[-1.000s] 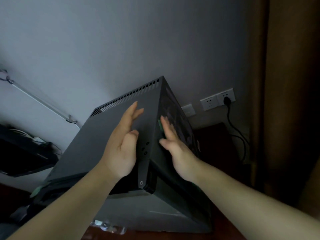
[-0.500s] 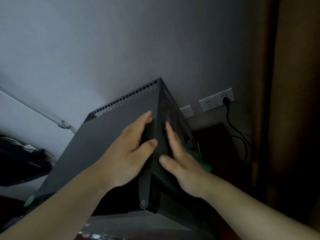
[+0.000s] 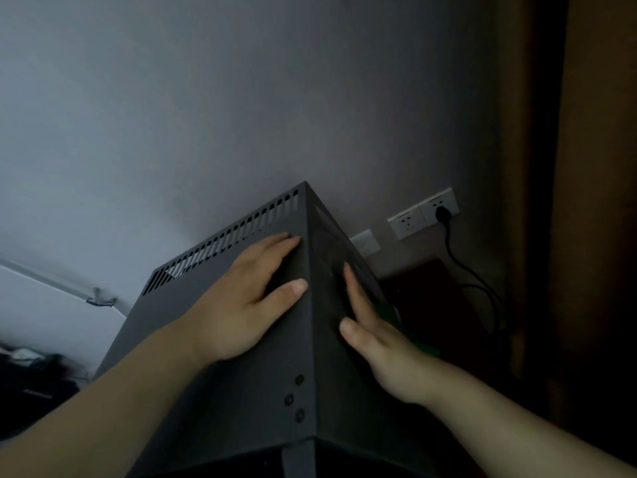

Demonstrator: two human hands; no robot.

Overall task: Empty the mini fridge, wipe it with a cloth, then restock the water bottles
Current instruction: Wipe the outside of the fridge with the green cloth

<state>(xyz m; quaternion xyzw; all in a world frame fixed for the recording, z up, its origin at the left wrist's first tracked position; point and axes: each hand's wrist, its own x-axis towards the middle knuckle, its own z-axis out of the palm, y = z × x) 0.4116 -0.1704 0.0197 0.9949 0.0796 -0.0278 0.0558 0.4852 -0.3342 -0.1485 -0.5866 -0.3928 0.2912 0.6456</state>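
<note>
The mini fridge (image 3: 241, 408) stands against the grey wall (image 3: 206, 115), one vertical-looking edge turned toward me. My left hand (image 3: 238, 312) lies flat on the panel left of that edge, just below the row of vent slots (image 3: 241, 232), fingers (image 3: 275, 243) straight and spread a little, holding nothing. My right hand (image 3: 379, 343) presses the darker face on the other side, its fingers (image 3: 355, 291) straight and close together. A patch of green (image 3: 427, 350) shows beside that hand; I cannot tell what it is. Three small round fasteners (image 3: 289, 399) sit near the edge. On the wall to the right, a black plug (image 3: 441, 212) sits in the white sockets (image 3: 410, 220).
</note>
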